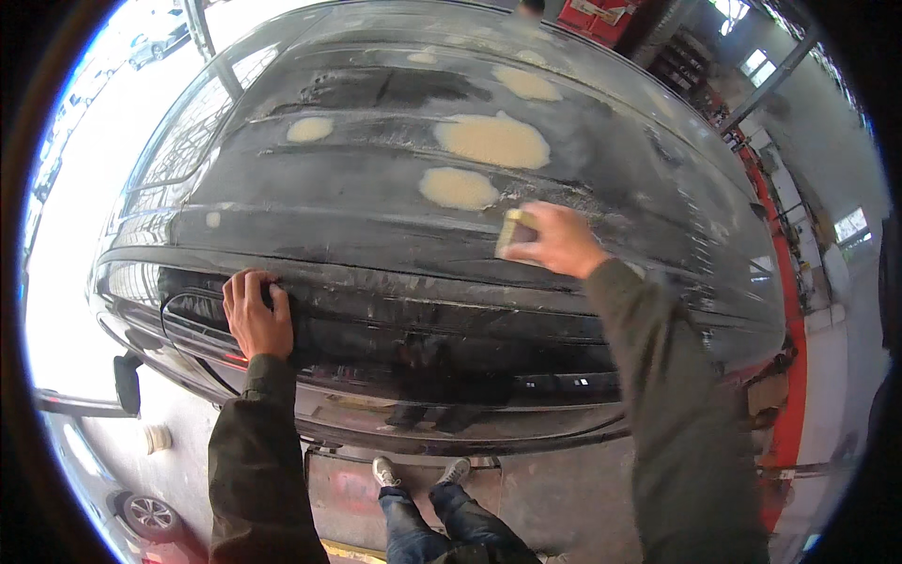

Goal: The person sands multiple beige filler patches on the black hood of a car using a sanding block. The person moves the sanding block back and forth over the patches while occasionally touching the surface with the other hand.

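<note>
A dark car roof (348,207), dulled and dusty, fills the middle of the view with several pale beige filler patches on it. The largest filler patch (493,140) lies right of centre, and a smaller filler patch (458,189) sits just nearer. My right hand (560,241) grips a small yellowish sanding block (515,231) between thumb and fingers, close to the roof surface below these patches. On the glossy near edge of the car, at the left, rests my left hand (256,315), fingers bent and apart, holding nothing.
My feet stand close to the car's side on a reddish platform (352,503). Another car (150,512) and a whitish bucket (156,437) are at the lower left. Along the right wall run shelves and a red strip (785,310). A person's head (531,7) shows beyond the roof.
</note>
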The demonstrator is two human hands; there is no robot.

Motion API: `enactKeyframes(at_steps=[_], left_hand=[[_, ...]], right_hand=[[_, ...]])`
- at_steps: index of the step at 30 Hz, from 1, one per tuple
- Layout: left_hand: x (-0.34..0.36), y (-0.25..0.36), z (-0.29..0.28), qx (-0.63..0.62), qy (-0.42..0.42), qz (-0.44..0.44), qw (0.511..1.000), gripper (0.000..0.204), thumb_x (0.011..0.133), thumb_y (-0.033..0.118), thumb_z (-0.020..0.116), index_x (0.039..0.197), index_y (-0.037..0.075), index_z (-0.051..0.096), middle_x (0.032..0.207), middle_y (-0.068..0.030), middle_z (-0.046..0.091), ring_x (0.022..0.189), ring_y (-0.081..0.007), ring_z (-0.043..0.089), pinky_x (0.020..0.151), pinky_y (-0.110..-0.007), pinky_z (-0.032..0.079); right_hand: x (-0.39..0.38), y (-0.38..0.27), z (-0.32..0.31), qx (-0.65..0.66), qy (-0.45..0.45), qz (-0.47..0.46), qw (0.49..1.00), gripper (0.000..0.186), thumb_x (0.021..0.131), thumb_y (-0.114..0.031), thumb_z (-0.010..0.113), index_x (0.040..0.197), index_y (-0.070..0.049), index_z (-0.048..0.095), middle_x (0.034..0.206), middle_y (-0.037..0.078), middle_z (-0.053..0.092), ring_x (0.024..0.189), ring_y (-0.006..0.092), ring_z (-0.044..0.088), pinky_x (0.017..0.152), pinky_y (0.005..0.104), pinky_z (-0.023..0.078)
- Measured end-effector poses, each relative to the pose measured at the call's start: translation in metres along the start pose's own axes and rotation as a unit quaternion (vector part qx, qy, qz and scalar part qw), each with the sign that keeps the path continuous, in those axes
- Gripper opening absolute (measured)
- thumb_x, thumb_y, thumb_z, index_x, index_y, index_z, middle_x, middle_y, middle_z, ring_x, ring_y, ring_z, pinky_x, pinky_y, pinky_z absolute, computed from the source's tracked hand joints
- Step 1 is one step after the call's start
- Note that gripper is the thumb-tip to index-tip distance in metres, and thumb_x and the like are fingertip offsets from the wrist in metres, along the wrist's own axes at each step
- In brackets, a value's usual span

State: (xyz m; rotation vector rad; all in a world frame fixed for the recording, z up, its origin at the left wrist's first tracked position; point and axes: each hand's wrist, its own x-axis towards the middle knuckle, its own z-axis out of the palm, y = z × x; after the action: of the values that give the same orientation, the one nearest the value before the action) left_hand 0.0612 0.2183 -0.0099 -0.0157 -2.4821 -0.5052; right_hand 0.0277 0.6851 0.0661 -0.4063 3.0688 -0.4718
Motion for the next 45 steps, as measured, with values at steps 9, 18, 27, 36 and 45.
enactKeyframes(at_steps=[9, 18, 27, 36, 45], left_hand=[[-0.004, 0.008, 0.000, -0.011, -0.002, -0.004, 1.000, 0.015, 0.088, 0.011, 0.067, 0.103, 0.007, 0.068, 0.117, -0.0121, 0.066, 0.122, -0.0358, 0.058, 0.107, -0.049, 0.045], [-0.002, 0.010, 0.001, -0.018, -0.008, 0.002, 1.000, 0.014, 0.089, 0.011, 0.066, 0.102, 0.007, 0.066, 0.116, -0.0124, 0.066, 0.118, -0.0364, 0.058, 0.106, -0.049, 0.045], [0.000, -0.005, 0.003, -0.004, -0.009, 0.012, 1.000, 0.015, 0.091, 0.013, 0.065, 0.104, 0.006, 0.066, 0.116, -0.0125, 0.065, 0.120, -0.0364, 0.057, 0.106, -0.049, 0.044], [-0.004, 0.014, 0.007, -0.004, -0.007, -0.001, 1.000, 0.015, 0.088, 0.011, 0.067, 0.101, 0.005, 0.066, 0.113, -0.0135, 0.064, 0.117, -0.0378, 0.057, 0.104, -0.048, 0.045], [-0.001, -0.003, 0.002, -0.020, 0.003, 0.014, 1.000, 0.015, 0.091, 0.014, 0.063, 0.103, 0.005, 0.065, 0.113, -0.0153, 0.064, 0.116, -0.0388, 0.058, 0.105, -0.051, 0.044]], right_hand=[[-0.078, 0.021, -0.013, -0.049, 0.102, -0.075, 0.991, 0.050, 0.087, -0.009, 0.079, 0.137, -0.007, 0.072, 0.145, 0.009, 0.069, 0.131, 0.0325, 0.064, 0.109, 0.0440, 0.054], [0.051, -0.120, 0.078, 0.003, 0.141, -0.237, 0.961, 0.055, 0.093, -0.019, 0.071, 0.146, -0.005, 0.065, 0.156, 0.009, 0.062, 0.145, 0.0276, 0.052, 0.122, 0.0438, 0.042], [-0.043, 0.011, 0.036, -0.005, 0.138, -0.168, 0.976, 0.058, 0.095, -0.027, 0.079, 0.147, -0.004, 0.064, 0.149, 0.017, 0.065, 0.141, 0.0351, 0.059, 0.118, 0.0482, 0.048], [-0.020, 0.008, 0.039, -0.064, 0.217, -0.113, 0.968, 0.076, 0.091, -0.051, 0.080, 0.141, 0.004, 0.062, 0.147, 0.026, 0.062, 0.138, 0.0438, 0.056, 0.117, 0.0537, 0.042], [0.093, -0.085, 0.076, 0.018, 0.145, -0.129, 0.981, 0.084, 0.101, -0.064, 0.061, 0.157, -0.002, 0.053, 0.162, 0.017, 0.053, 0.151, 0.0351, 0.048, 0.127, 0.0487, 0.036]])
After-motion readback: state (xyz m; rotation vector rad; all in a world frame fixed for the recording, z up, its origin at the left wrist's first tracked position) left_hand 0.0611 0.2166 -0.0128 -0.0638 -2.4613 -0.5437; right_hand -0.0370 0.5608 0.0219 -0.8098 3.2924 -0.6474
